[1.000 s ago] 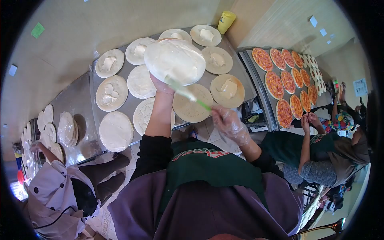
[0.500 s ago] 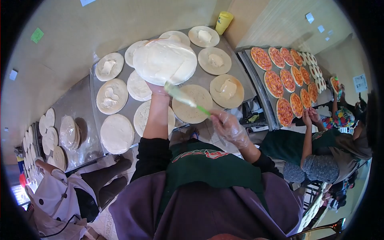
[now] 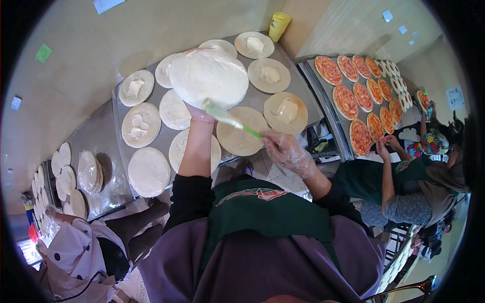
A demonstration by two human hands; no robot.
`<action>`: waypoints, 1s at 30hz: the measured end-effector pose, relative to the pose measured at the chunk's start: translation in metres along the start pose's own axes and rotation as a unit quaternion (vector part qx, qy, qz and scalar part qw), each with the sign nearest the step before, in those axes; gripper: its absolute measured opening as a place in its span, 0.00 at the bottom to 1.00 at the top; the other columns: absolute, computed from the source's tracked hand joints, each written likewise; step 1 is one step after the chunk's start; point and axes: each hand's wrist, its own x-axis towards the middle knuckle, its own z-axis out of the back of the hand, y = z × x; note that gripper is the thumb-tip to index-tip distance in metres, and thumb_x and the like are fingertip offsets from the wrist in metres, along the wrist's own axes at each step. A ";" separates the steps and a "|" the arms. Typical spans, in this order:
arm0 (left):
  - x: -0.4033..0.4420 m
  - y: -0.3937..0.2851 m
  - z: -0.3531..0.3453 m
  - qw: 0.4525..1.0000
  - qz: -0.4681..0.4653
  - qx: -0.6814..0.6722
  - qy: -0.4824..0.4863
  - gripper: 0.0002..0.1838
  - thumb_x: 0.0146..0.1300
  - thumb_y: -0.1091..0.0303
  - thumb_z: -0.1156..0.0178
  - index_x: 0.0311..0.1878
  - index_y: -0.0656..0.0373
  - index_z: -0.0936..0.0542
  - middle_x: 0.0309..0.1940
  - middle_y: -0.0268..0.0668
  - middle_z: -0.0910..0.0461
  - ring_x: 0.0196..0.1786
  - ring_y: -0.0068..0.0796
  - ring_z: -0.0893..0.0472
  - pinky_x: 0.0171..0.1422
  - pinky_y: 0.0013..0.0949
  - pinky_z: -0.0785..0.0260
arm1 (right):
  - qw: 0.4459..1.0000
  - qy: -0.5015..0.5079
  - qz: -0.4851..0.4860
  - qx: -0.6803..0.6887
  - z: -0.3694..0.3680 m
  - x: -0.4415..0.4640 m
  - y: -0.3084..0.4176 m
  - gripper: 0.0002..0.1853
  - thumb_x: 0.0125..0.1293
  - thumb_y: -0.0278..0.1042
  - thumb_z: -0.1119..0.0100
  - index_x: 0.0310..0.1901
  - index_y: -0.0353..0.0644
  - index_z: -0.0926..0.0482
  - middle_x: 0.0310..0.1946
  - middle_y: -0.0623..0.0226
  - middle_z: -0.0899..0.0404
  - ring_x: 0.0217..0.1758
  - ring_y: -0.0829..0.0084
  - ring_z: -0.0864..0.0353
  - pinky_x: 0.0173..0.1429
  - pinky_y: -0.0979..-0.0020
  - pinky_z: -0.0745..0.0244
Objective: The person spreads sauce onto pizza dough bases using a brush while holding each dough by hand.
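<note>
Raised above the table is a pizza base (image 3: 209, 78) coated with a smooth white spread, carried by my left hand (image 3: 200, 113) from underneath. Most of that hand's fingers are hidden below the base. In a clear plastic glove, my right hand (image 3: 288, 153) grips a spatula (image 3: 246, 129) by its green handle. White spread covers the spatula's blade, which lies at the base's near edge. Directly below is a plain pizza base (image 3: 243, 132) dotted with small holes. Close by on the right lies a base with a dollop of spread (image 3: 286, 112).
More bases, some with white dollops, lie on the metal table (image 3: 108, 194). A yellow cup (image 3: 279, 26) stands at the back corner. Red-topped pizzas (image 3: 345, 102) fill a table at right, with a co-worker's hands (image 3: 388, 144) beside them. Another person (image 3: 81, 247) works at left.
The spatula's blade has shifted slightly left and up along the near edge of the coated base. My right hand has moved a little left. The base stays nearly where it was.
</note>
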 end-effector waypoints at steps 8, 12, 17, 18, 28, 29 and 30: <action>-0.002 -0.012 0.007 1.000 0.014 0.013 -0.011 0.33 0.66 0.44 0.58 0.67 0.55 0.39 0.65 0.43 0.36 0.65 0.45 0.34 0.68 0.51 0.40 | 0.993 -0.077 -0.083 0.042 0.014 0.004 -0.010 0.07 0.67 0.29 0.49 0.42 0.37 0.24 0.20 0.60 0.28 0.24 0.75 0.29 0.30 0.70 0.31; 0.001 -0.015 0.011 1.000 0.014 0.017 -0.016 0.33 0.66 0.44 0.58 0.67 0.55 0.39 0.65 0.43 0.36 0.65 0.45 0.34 0.68 0.51 0.40 | 0.983 -0.101 -0.153 0.015 0.021 0.013 -0.025 0.07 0.67 0.28 0.49 0.42 0.37 0.24 0.22 0.58 0.26 0.25 0.69 0.26 0.33 0.70 0.30; 0.010 -0.013 0.017 0.999 0.010 0.025 -0.021 0.33 0.66 0.44 0.58 0.67 0.56 0.39 0.65 0.43 0.35 0.65 0.45 0.34 0.68 0.51 0.40 | 0.994 -0.107 -0.037 -0.008 -0.011 0.000 -0.024 0.07 0.66 0.29 0.48 0.43 0.37 0.24 0.25 0.56 0.24 0.26 0.65 0.23 0.34 0.69 0.28; 0.015 -0.014 0.018 0.999 0.010 0.026 -0.022 0.33 0.66 0.44 0.58 0.67 0.56 0.39 0.65 0.43 0.35 0.65 0.45 0.33 0.68 0.51 0.40 | 0.995 -0.097 -0.006 0.005 -0.017 -0.003 -0.021 0.07 0.65 0.28 0.47 0.43 0.37 0.24 0.26 0.52 0.23 0.28 0.61 0.21 0.36 0.67 0.27; 0.008 -0.024 0.026 0.998 0.024 0.045 -0.031 0.33 0.66 0.44 0.58 0.67 0.56 0.39 0.64 0.43 0.35 0.65 0.45 0.33 0.68 0.51 0.40 | 0.987 -0.088 -0.105 0.088 0.007 0.013 -0.019 0.08 0.68 0.31 0.49 0.43 0.37 0.24 0.24 0.63 0.26 0.27 0.73 0.27 0.34 0.71 0.30; 0.005 -0.028 0.025 0.998 0.026 0.047 -0.032 0.33 0.66 0.44 0.58 0.67 0.56 0.39 0.64 0.43 0.35 0.65 0.45 0.33 0.68 0.51 0.40 | 0.986 -0.090 -0.105 0.088 0.012 0.017 -0.025 0.08 0.68 0.31 0.49 0.43 0.37 0.24 0.24 0.63 0.26 0.27 0.73 0.27 0.34 0.71 0.30; -0.001 -0.033 0.025 0.998 0.027 0.049 -0.032 0.33 0.66 0.44 0.58 0.67 0.56 0.39 0.64 0.43 0.35 0.65 0.45 0.33 0.68 0.51 0.40 | 0.983 -0.113 -0.099 0.101 0.016 0.021 -0.032 0.09 0.68 0.31 0.49 0.43 0.36 0.24 0.24 0.65 0.27 0.28 0.76 0.29 0.34 0.73 0.31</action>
